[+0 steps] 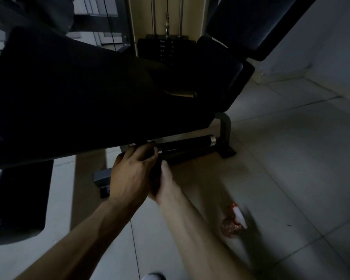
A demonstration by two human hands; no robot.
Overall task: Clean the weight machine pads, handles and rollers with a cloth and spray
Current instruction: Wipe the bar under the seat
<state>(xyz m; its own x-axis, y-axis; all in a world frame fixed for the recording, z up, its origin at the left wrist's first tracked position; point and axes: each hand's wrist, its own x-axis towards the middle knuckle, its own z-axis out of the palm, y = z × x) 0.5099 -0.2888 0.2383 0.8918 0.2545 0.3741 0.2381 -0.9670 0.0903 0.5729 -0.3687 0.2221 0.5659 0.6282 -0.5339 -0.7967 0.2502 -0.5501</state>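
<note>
The room is dim and the colours read grey. The floor (291, 158) is laid in large pale tiles whose thin dark joints run diagonally toward the far right. On the right a plain pale wall (331, 57) meets it at a low skirting. At far left stand pale framed panels (101, 23), too dark to tell door from window. A soft shadow (220, 178) lies across the near tiles.

No lettering clear enough to read.
The plates of the weight stack (166, 49) carry a column of small pale figures, two to a plate, but they are too faint and small in the dim light to make out. The spray bottle (233, 220) on the floor has a red and white label, blurred beyond reading.
</note>
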